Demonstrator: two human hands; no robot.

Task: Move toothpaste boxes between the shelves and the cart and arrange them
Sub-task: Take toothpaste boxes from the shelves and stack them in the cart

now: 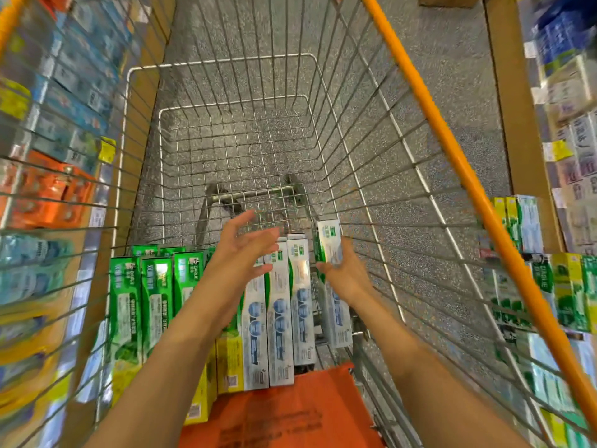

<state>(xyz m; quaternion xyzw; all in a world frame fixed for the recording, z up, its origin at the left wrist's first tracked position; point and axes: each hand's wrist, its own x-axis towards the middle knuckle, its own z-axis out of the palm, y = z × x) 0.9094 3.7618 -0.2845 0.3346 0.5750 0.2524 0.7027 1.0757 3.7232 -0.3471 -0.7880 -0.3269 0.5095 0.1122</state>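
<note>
while boxed shelves (58, 92) flank the cart (420, 92)

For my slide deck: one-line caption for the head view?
Right hand holds a toothpaste box over the cart; left hand open.

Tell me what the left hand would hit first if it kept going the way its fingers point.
Probably the cart's wire floor ahead: the left hand is open above the boxes, pointing forward; depth is unclear.
</note>
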